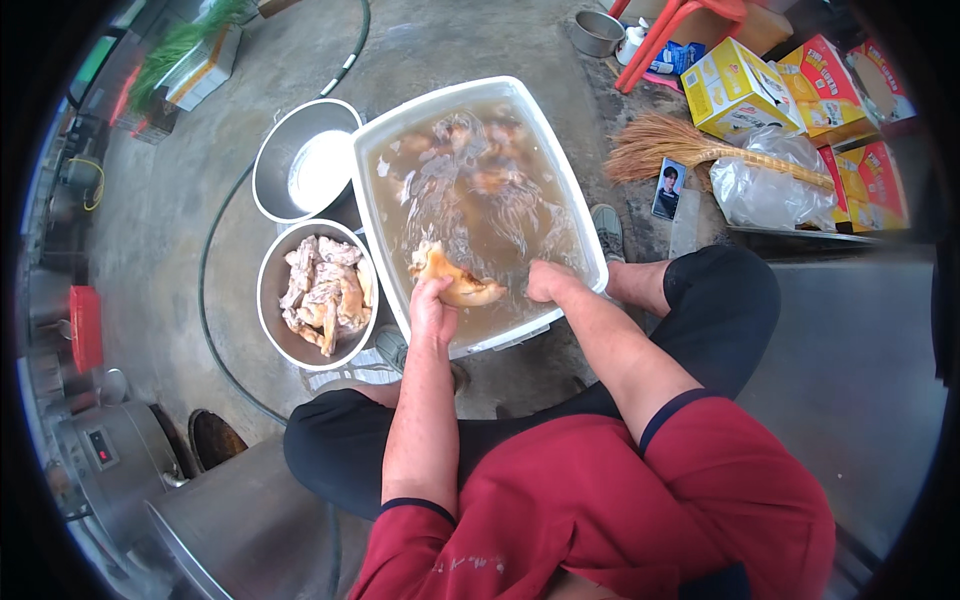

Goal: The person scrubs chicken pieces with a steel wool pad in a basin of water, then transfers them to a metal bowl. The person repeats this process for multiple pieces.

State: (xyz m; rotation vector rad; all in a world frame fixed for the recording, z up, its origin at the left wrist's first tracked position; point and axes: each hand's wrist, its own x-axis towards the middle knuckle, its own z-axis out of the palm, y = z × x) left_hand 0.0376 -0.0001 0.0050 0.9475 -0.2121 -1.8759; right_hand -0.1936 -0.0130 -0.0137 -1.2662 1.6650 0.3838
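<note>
In front of me stands a white plastic tub (373,217) of cloudy brown water. Pieces of meat (495,142) lie blurred under its rippling surface. My left hand (433,313) grips a skin-on piece of meat (466,283), perhaps a trotter, just above the water near the tub's front edge. The skin is yellowish with a dark patch. To the right of that piece, my right hand (551,282) is curled at the water's surface. Its fingertips are hidden, so whether it holds anything is unclear.
Left of the tub, a metal basin (264,300) holds several meat pieces (326,281). Behind it stands another metal basin (283,176). A hose (204,289) curves along the floor. At right lie a straw broom (660,146), a phone (668,187) and cardboard boxes (739,90).
</note>
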